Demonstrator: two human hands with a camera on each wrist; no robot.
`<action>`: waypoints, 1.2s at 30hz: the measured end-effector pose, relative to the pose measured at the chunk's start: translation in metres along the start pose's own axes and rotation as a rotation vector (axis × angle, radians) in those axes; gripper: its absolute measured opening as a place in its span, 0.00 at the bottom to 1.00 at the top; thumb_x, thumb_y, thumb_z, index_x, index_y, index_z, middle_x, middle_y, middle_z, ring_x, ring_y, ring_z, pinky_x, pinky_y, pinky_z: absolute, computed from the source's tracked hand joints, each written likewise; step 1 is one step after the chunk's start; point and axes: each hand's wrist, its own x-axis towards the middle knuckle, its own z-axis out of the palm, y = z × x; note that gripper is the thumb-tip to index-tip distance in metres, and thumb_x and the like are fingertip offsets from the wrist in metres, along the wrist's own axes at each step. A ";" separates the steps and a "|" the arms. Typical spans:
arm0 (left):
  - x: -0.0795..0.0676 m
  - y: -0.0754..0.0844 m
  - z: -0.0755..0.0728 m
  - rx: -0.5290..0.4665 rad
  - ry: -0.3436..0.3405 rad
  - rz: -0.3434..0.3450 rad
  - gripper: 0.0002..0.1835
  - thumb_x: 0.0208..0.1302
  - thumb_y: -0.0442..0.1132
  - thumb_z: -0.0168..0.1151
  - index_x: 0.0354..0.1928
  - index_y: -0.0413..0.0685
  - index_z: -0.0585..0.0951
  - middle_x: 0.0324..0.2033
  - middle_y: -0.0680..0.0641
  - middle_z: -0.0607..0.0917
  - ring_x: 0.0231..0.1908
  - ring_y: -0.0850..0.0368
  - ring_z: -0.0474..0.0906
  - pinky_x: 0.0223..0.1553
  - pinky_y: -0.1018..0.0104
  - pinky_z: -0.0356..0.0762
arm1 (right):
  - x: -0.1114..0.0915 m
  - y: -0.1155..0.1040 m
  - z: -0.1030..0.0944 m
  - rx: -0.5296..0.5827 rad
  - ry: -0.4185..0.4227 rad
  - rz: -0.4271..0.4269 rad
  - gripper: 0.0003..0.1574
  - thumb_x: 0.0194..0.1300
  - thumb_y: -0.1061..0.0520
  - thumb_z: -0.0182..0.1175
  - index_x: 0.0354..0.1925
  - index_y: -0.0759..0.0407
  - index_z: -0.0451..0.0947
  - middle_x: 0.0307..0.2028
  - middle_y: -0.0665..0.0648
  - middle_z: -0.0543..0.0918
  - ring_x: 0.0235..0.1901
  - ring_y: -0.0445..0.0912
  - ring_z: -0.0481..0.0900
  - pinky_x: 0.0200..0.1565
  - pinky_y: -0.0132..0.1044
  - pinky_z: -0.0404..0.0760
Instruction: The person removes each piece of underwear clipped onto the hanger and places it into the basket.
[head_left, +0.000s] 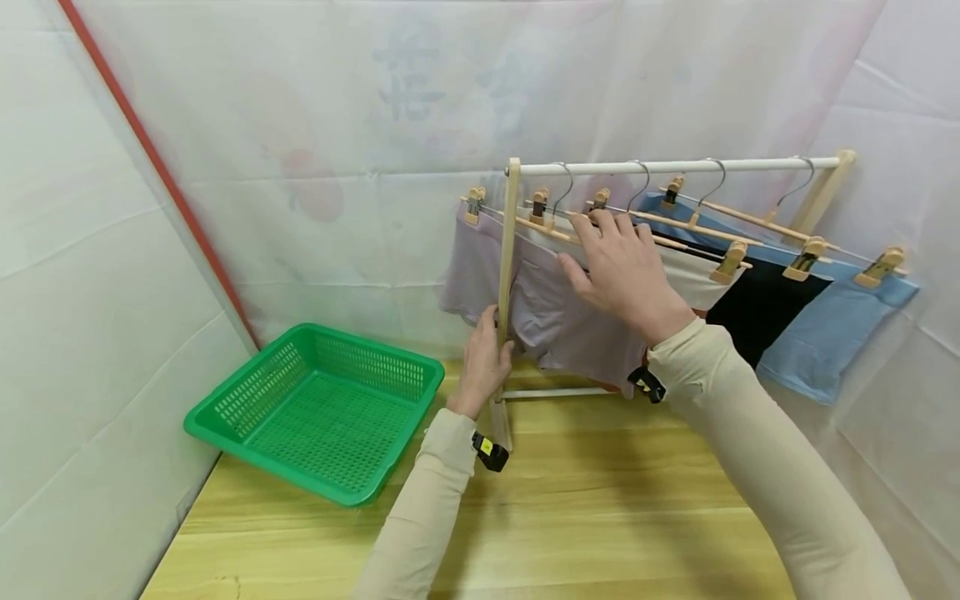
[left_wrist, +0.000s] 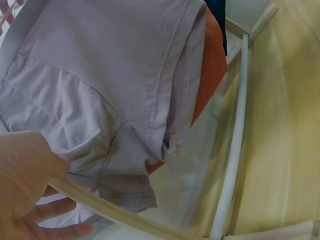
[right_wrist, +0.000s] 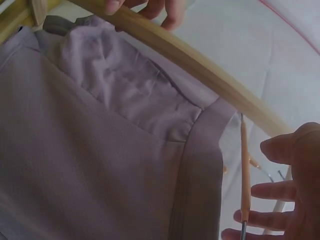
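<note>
We see the left hand point(head_left: 480, 367) on a wooden post point(head_left: 507, 258) and the right hand point(head_left: 622, 275) by a hanger point(right_wrist: 245, 185).
The left hand grips the post between thumb and fingers, maybe, we think, so it won't wobble. At 2 o'clock from it, the right hand is loose, thumb and fingers apart, with no grip on anything; we can't tell if its fingertips touch the hanger. The lilac shorts point(head_left: 562, 317) hang there, at 8 o'clock from the right hand. A clip point(head_left: 474, 206) bites their waistband, likely so they don't fall. The hanger's hook goes over the white rail point(head_left: 600, 167), so the shorts hang down. The green basket point(head_left: 322, 425) sits between 8 and 9 o'clock from the left hand, we guess to be handy.
</note>
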 end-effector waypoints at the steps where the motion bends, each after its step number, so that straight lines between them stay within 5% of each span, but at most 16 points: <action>1: 0.001 -0.001 0.002 0.001 0.010 0.003 0.34 0.69 0.29 0.62 0.73 0.36 0.60 0.66 0.33 0.76 0.62 0.38 0.78 0.61 0.48 0.79 | 0.001 0.001 0.000 -0.005 -0.010 0.002 0.37 0.76 0.41 0.51 0.75 0.56 0.60 0.66 0.69 0.71 0.63 0.68 0.69 0.55 0.65 0.71; 13: 0.002 -0.005 0.014 0.012 0.031 -0.037 0.35 0.66 0.22 0.61 0.72 0.41 0.60 0.61 0.34 0.78 0.57 0.39 0.82 0.58 0.54 0.82 | 0.014 -0.001 0.001 -0.042 -0.071 -0.022 0.33 0.75 0.47 0.51 0.70 0.62 0.65 0.60 0.71 0.76 0.54 0.68 0.78 0.52 0.65 0.78; 19: 0.002 -0.007 0.015 0.018 0.034 -0.049 0.36 0.65 0.22 0.61 0.72 0.42 0.60 0.59 0.36 0.78 0.54 0.40 0.83 0.56 0.55 0.84 | 0.023 -0.002 0.008 -0.037 -0.030 -0.054 0.15 0.74 0.53 0.53 0.46 0.65 0.76 0.39 0.67 0.82 0.36 0.62 0.83 0.33 0.59 0.81; 23: 0.002 -0.006 0.016 0.021 0.041 -0.038 0.33 0.66 0.22 0.60 0.70 0.40 0.61 0.58 0.36 0.79 0.55 0.40 0.82 0.57 0.55 0.83 | 0.028 -0.001 0.009 -0.007 -0.032 -0.013 0.10 0.74 0.56 0.54 0.36 0.61 0.75 0.31 0.63 0.83 0.33 0.61 0.83 0.29 0.59 0.79; 36: 0.001 -0.005 0.015 0.029 0.043 -0.058 0.32 0.67 0.23 0.60 0.71 0.41 0.62 0.61 0.37 0.78 0.56 0.39 0.82 0.57 0.53 0.83 | 0.032 -0.004 0.003 0.148 -0.042 0.024 0.13 0.76 0.53 0.56 0.35 0.58 0.77 0.29 0.62 0.82 0.29 0.56 0.79 0.30 0.52 0.75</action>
